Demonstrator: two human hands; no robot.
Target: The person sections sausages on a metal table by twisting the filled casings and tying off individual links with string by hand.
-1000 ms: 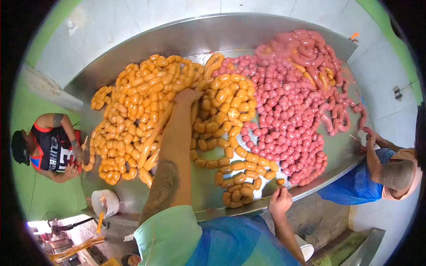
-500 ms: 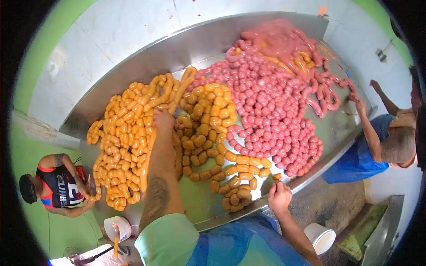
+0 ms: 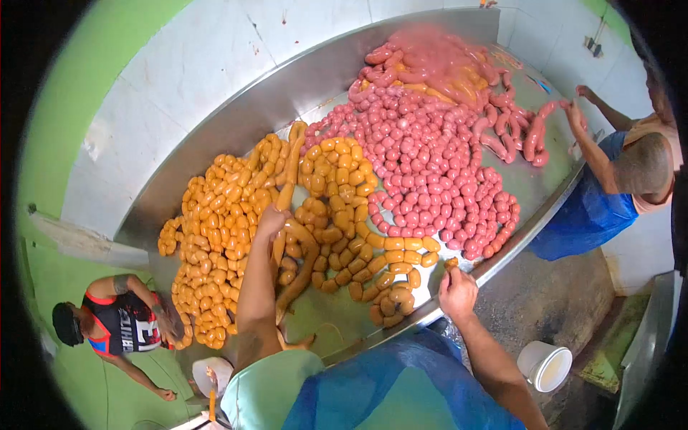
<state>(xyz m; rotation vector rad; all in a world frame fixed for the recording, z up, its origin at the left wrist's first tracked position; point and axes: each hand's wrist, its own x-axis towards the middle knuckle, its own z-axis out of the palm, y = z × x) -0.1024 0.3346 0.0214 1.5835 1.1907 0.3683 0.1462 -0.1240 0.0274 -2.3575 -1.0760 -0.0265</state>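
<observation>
My left hand [image 3: 272,221] is closed around a long, unlinked orange sausage rope [image 3: 292,168], which runs up toward the back of the pile and hangs down below my fist. To its left lies a heap of linked orange sausages [image 3: 215,236]; more orange links [image 3: 344,172] lie to its right. At the near rim, my right hand [image 3: 457,292] is closed, with a small brownish-orange sausage end [image 3: 451,263] showing above its fingers. Just beyond that hand, a mass of pink sausage links [image 3: 430,165] covers the middle of the metal table [image 3: 236,118].
A co-worker in a blue apron [image 3: 595,208] handles pink sausage at the right end. Another person in a black vest [image 3: 129,322] stands at the left end. A white bucket [image 3: 534,362] is on the floor at right, and another bucket [image 3: 208,373] at left.
My left hand has lifted the orange rope, which now stretches straighter above and below the fist. The left-end person has lowered one arm away from the sausages. My right hand stays near the rim.
</observation>
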